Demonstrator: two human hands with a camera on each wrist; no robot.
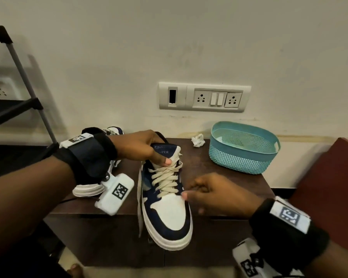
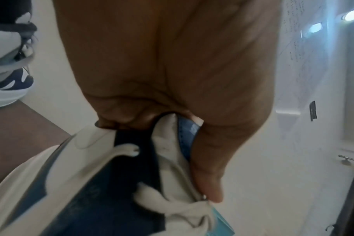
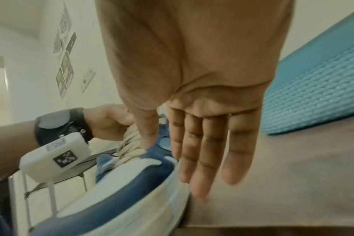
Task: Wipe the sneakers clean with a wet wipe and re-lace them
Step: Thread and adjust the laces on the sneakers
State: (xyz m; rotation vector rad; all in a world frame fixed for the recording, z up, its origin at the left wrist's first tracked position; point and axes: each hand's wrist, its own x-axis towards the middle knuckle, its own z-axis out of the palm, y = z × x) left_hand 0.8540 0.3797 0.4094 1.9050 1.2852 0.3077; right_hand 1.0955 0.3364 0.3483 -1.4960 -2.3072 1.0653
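Observation:
A navy and white high-top sneaker (image 1: 167, 213) stands on the dark brown table (image 1: 239, 189), toe toward me, with cream laces (image 1: 167, 179) crossed up its front. My left hand (image 1: 157, 153) grips the tongue at the top, thumb pressed on the upper laces; the left wrist view shows its fingers curled round the tongue (image 2: 184, 132). My right hand (image 1: 195, 199) rests beside the sneaker's right side, fingers (image 3: 204, 151) straight, thumb touching the lowest lace crossing (image 3: 129, 146). One loose lace end (image 1: 139, 197) hangs down the sneaker's left side. The second sneaker (image 1: 88, 189) lies behind my left wrist.
A crumpled white wipe (image 1: 198, 140) lies at the back of the table, next to a teal perforated basket (image 1: 243, 147) at the back right. A dark metal rack (image 1: 28, 87) stands left. A reddish-brown surface (image 1: 329, 177) is at the right.

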